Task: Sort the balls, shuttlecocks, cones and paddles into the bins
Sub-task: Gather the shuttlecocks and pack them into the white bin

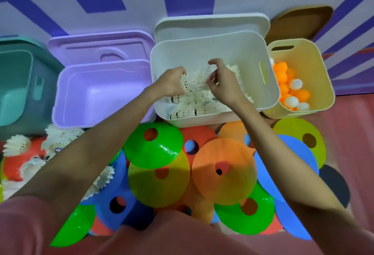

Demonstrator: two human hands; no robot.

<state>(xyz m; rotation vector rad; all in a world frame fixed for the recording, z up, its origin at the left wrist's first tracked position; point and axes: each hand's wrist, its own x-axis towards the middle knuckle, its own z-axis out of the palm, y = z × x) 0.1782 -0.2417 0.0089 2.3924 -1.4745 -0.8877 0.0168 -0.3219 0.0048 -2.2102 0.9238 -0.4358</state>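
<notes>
While left hand (172,83) grips white feathered shuttlecocks (194,84) over white bin (269,96), right hand (220,84) pinches feathers

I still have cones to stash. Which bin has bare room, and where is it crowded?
Purple bin, between teal bin and white bin, shows a bare floor. White bin is crowded with shuttlecocks and both hands; yellow bin holds balls.

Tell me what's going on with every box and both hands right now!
White bin: open, shuttlecocks inside.
Purple bin: open, nothing showing inside.
Yellow bin: open, orange and white balls inside.
Teal bin: open, contents unclear.
Left hand: holding shuttlecocks over the white bin.
Right hand: fingers curled, pinching shuttlecock feathers.
</notes>
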